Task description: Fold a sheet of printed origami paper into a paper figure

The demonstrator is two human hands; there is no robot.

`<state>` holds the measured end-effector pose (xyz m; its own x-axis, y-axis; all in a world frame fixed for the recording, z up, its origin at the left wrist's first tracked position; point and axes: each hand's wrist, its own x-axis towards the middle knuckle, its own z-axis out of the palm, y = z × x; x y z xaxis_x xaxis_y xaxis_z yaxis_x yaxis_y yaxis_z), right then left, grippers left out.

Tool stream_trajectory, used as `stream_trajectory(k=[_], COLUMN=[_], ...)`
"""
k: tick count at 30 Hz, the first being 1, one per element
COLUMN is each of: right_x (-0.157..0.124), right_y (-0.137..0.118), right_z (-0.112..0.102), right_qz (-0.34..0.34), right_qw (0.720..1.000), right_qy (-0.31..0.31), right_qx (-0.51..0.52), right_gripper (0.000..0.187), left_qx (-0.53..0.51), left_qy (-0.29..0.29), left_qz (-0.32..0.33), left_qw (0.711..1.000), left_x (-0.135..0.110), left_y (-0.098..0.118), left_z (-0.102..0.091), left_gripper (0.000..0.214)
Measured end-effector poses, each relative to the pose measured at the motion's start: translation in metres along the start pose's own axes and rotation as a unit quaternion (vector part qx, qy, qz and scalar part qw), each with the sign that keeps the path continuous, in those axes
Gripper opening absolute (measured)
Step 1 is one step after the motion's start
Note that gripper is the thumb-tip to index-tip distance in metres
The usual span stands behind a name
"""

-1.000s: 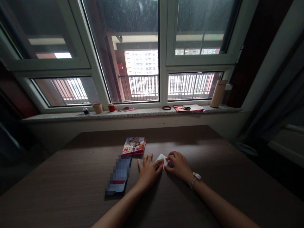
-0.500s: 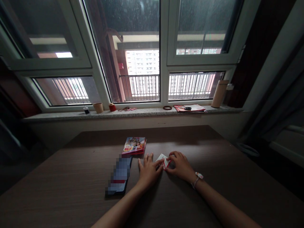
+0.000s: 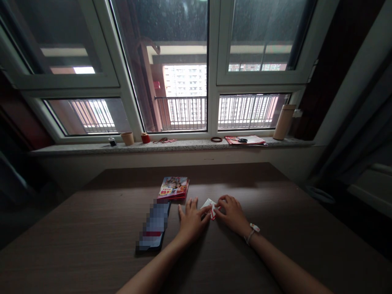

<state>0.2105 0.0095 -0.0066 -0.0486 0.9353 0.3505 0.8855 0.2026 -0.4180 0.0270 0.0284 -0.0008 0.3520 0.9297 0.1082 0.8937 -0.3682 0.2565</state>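
Note:
A small piece of folded paper (image 3: pixel 209 202), white with red edges, lies on the table between my two hands. My left hand (image 3: pixel 192 222) rests on the tabletop, its outer fingers spread, while the index finger and thumb hold the paper's left side. From the right, my right hand (image 3: pixel 232 212) pinches the paper's right flap between thumb and fingers. Fingertips cover part of the folds. A bracelet (image 3: pixel 252 232) circles my right wrist. Left of my left hand lies a phone (image 3: pixel 154 224) with a blurred screen, just below a stack of printed leaflets (image 3: pixel 173 188).
The brown table (image 3: pixel 92 216) stands before a window sill (image 3: pixel 190 145). On the sill are a paper cup (image 3: pixel 127 139), a red jar (image 3: pixel 145 138), a dark bead bracelet (image 3: pixel 216 139), scissors (image 3: pixel 242 140) on papers (image 3: pixel 254 140), and a tan bottle (image 3: pixel 283 122).
The paper's right flap has turned inward, so its red-edged shape looks narrower. My right thumb has shifted slightly up against it. My left hand stays in place.

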Motion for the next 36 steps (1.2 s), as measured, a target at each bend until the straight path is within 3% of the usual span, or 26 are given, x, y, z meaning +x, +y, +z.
stream_trajectory(k=[29, 33, 36], right_x=[-0.003, -0.003, -0.001], right_y=[0.001, 0.005, 0.01], right_z=[-0.006, -0.008, -0.009], right_qz=[-0.025, -0.033, -0.035], right_qw=[0.999, 0.999, 0.998], right_qy=[-0.034, -0.042, -0.051], right_qx=[-0.01, -0.006, 0.009], right_gripper=[0.048, 0.049, 0.039], left_qx=[0.005, 0.004, -0.001], left_qy=[-0.018, -0.015, -0.004], left_qz=[-0.012, -0.009, 0.0], left_qw=[1.0, 1.0, 1.0], left_x=[-0.001, 0.0, 0.0], left_y=[0.003, 0.002, 0.0], left_z=[-0.005, -0.004, -0.001], left_gripper=[0.039, 0.039, 0.038])
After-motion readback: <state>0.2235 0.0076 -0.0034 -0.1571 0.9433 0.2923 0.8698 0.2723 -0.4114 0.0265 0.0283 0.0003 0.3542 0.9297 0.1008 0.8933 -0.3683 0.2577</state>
